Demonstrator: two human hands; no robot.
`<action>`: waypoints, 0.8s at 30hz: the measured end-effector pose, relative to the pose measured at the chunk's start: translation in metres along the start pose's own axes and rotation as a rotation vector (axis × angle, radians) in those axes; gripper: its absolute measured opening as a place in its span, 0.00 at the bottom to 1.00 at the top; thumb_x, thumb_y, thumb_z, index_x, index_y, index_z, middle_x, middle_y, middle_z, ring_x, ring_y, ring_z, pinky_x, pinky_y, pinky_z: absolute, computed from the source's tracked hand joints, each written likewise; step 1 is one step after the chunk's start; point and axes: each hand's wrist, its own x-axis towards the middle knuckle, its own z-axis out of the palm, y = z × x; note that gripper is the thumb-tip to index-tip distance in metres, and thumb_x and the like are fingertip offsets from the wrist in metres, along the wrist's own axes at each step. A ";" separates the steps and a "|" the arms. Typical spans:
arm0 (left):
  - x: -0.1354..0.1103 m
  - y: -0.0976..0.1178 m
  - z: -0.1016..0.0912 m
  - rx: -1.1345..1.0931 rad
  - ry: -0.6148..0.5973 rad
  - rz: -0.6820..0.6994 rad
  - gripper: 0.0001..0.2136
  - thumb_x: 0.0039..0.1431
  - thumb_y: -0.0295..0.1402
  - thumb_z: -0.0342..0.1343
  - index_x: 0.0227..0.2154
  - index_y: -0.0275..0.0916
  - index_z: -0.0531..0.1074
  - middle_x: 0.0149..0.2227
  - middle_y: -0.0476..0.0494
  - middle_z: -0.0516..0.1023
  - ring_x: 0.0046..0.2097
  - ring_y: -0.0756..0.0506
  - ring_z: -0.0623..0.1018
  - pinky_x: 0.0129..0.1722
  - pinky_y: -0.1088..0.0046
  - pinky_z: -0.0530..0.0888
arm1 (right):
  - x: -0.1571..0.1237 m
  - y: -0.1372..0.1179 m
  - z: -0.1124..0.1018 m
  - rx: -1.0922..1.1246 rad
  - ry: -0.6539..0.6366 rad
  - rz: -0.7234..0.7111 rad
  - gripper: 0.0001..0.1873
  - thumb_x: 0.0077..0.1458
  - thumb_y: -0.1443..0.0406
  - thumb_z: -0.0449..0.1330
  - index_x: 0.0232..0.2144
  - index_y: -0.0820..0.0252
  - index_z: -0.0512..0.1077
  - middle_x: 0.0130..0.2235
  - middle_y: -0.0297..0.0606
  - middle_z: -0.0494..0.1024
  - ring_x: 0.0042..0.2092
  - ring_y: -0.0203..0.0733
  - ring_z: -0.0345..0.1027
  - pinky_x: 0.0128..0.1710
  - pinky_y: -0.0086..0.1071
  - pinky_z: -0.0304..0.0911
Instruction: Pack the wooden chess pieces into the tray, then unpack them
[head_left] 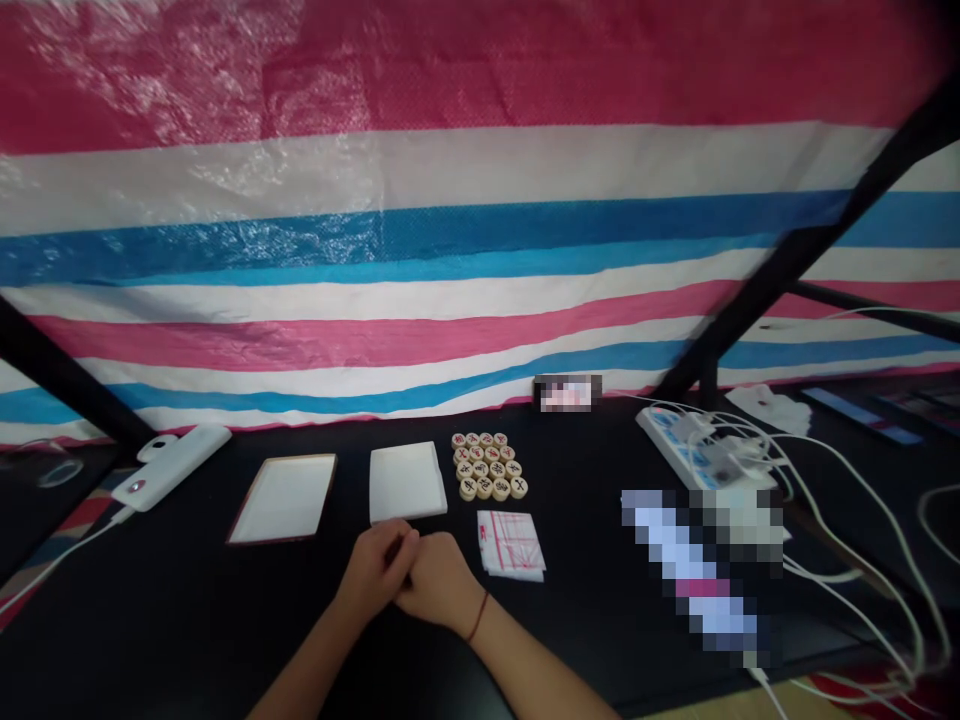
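My left hand (pixel 375 570) and my right hand (pixel 439 583) rest against each other on the black table, fingers curled in. Nothing shows in either one, and a dark red cord circles my right wrist. Just beyond them lies a white open box (pixel 409 482); left of it is a shallow box lid (pixel 289 498) with a white inside and a brownish rim. Round Chinese chess pieces (pixel 491 468) stand in neat rows right of the box, red characters at the back, black in front. Nearer my right hand, a folded sheet with red grid lines (pixel 511 545) lies flat.
A white device (pixel 176 465) with a cable lies at the left. On the right are a power strip (pixel 675 445) with tangled white cables and a blurred-out long object (pixel 690 570). A small phone-like object (pixel 568 393) leans at the back, before a striped plastic sheet (pixel 450 230).
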 end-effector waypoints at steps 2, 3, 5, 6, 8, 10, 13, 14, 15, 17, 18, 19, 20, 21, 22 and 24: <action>0.002 0.000 -0.001 -0.020 -0.012 -0.040 0.15 0.62 0.36 0.46 0.20 0.39 0.64 0.20 0.51 0.67 0.24 0.51 0.69 0.26 0.77 0.65 | 0.000 0.001 -0.001 0.010 0.003 0.024 0.12 0.52 0.63 0.57 0.35 0.61 0.77 0.33 0.41 0.82 0.34 0.46 0.76 0.29 0.32 0.58; 0.003 0.000 -0.001 -0.028 -0.014 -0.054 0.15 0.62 0.36 0.46 0.20 0.39 0.64 0.20 0.52 0.67 0.24 0.51 0.69 0.26 0.77 0.65 | 0.001 0.002 -0.001 0.016 0.006 0.035 0.12 0.52 0.63 0.57 0.34 0.61 0.77 0.33 0.41 0.82 0.34 0.46 0.76 0.29 0.31 0.58; 0.004 0.000 0.000 -0.038 -0.012 -0.075 0.16 0.62 0.37 0.46 0.20 0.39 0.64 0.20 0.52 0.66 0.24 0.51 0.68 0.25 0.77 0.65 | 0.001 0.004 -0.001 0.029 0.008 0.050 0.12 0.53 0.62 0.57 0.34 0.61 0.77 0.33 0.42 0.82 0.34 0.45 0.76 0.30 0.31 0.59; 0.004 -0.001 0.001 -0.039 -0.011 -0.080 0.16 0.62 0.37 0.46 0.20 0.39 0.64 0.20 0.52 0.66 0.24 0.51 0.68 0.25 0.77 0.65 | 0.001 0.004 -0.001 0.036 0.007 0.054 0.12 0.53 0.62 0.57 0.34 0.61 0.77 0.33 0.42 0.82 0.34 0.45 0.76 0.30 0.31 0.59; 0.004 -0.002 0.001 -0.041 -0.008 -0.084 0.16 0.62 0.37 0.46 0.20 0.39 0.64 0.20 0.52 0.66 0.24 0.51 0.68 0.26 0.77 0.64 | 0.001 0.005 -0.002 0.046 0.001 0.060 0.12 0.54 0.62 0.57 0.34 0.61 0.77 0.33 0.41 0.82 0.34 0.45 0.76 0.30 0.30 0.59; 0.003 -0.004 0.002 -0.044 -0.008 -0.081 0.16 0.62 0.37 0.46 0.20 0.39 0.64 0.21 0.52 0.67 0.25 0.51 0.69 0.27 0.77 0.65 | 0.001 0.005 -0.002 0.050 -0.003 0.062 0.11 0.54 0.61 0.57 0.33 0.61 0.77 0.33 0.41 0.82 0.34 0.45 0.76 0.30 0.30 0.59; 0.003 -0.005 0.001 -0.044 -0.006 -0.080 0.15 0.62 0.37 0.46 0.21 0.39 0.65 0.21 0.51 0.67 0.25 0.51 0.69 0.27 0.77 0.65 | 0.001 0.005 -0.001 0.049 0.005 0.054 0.11 0.55 0.62 0.56 0.33 0.61 0.77 0.33 0.41 0.82 0.34 0.44 0.76 0.30 0.30 0.58; 0.002 -0.005 0.001 -0.041 -0.005 -0.081 0.15 0.62 0.37 0.46 0.21 0.39 0.65 0.21 0.51 0.67 0.25 0.51 0.69 0.27 0.77 0.65 | 0.001 0.005 -0.001 0.048 0.008 0.052 0.11 0.55 0.61 0.56 0.33 0.61 0.77 0.33 0.41 0.82 0.34 0.44 0.76 0.30 0.30 0.58; 0.002 -0.005 0.001 -0.038 -0.004 -0.083 0.15 0.62 0.37 0.46 0.21 0.39 0.65 0.21 0.52 0.67 0.25 0.51 0.68 0.27 0.77 0.65 | 0.001 0.005 -0.001 0.048 0.011 0.053 0.11 0.55 0.61 0.56 0.33 0.60 0.77 0.33 0.41 0.82 0.34 0.44 0.76 0.30 0.30 0.58; 0.002 -0.004 0.000 -0.035 -0.006 -0.082 0.15 0.62 0.37 0.46 0.21 0.39 0.65 0.21 0.52 0.67 0.25 0.51 0.68 0.27 0.77 0.64 | 0.001 0.005 -0.001 0.047 0.021 0.054 0.11 0.55 0.62 0.56 0.33 0.60 0.77 0.33 0.40 0.82 0.34 0.44 0.76 0.30 0.30 0.57; 0.002 -0.004 0.000 -0.034 -0.007 -0.080 0.15 0.62 0.37 0.46 0.21 0.39 0.65 0.21 0.52 0.67 0.25 0.51 0.68 0.27 0.77 0.64 | 0.000 0.005 -0.001 0.047 0.025 0.054 0.11 0.55 0.62 0.56 0.33 0.60 0.77 0.33 0.40 0.82 0.34 0.44 0.76 0.30 0.30 0.57; 0.002 -0.004 0.000 -0.032 -0.008 -0.078 0.15 0.62 0.37 0.46 0.21 0.39 0.64 0.21 0.52 0.66 0.25 0.51 0.68 0.27 0.77 0.64 | 0.000 0.005 -0.001 0.047 0.029 0.054 0.11 0.54 0.62 0.56 0.32 0.60 0.77 0.33 0.40 0.82 0.34 0.44 0.76 0.30 0.30 0.57; 0.002 -0.004 0.000 -0.031 -0.007 -0.078 0.15 0.62 0.37 0.46 0.21 0.39 0.64 0.21 0.52 0.66 0.25 0.51 0.68 0.27 0.77 0.64 | 0.000 0.005 -0.001 0.048 0.032 0.053 0.11 0.54 0.62 0.57 0.32 0.60 0.77 0.33 0.40 0.82 0.34 0.44 0.76 0.30 0.30 0.57; 0.002 -0.004 0.000 -0.030 -0.007 -0.078 0.15 0.62 0.37 0.46 0.20 0.39 0.64 0.21 0.52 0.66 0.24 0.51 0.67 0.26 0.77 0.64 | 0.000 0.005 -0.001 0.048 0.032 0.052 0.11 0.54 0.62 0.57 0.32 0.60 0.77 0.33 0.40 0.82 0.33 0.44 0.76 0.29 0.30 0.57; 0.002 -0.004 0.000 -0.029 -0.008 -0.080 0.16 0.63 0.37 0.46 0.20 0.39 0.63 0.21 0.52 0.65 0.24 0.51 0.67 0.26 0.77 0.64 | 0.000 0.005 -0.001 0.049 0.033 0.053 0.11 0.54 0.62 0.57 0.32 0.60 0.77 0.33 0.40 0.82 0.33 0.43 0.76 0.29 0.30 0.56; 0.003 -0.004 0.000 -0.028 -0.007 -0.083 0.16 0.63 0.37 0.46 0.20 0.39 0.63 0.20 0.52 0.65 0.24 0.51 0.67 0.26 0.77 0.63 | 0.000 0.005 -0.001 0.048 0.036 0.057 0.11 0.54 0.62 0.57 0.31 0.60 0.77 0.32 0.40 0.82 0.33 0.43 0.76 0.28 0.30 0.56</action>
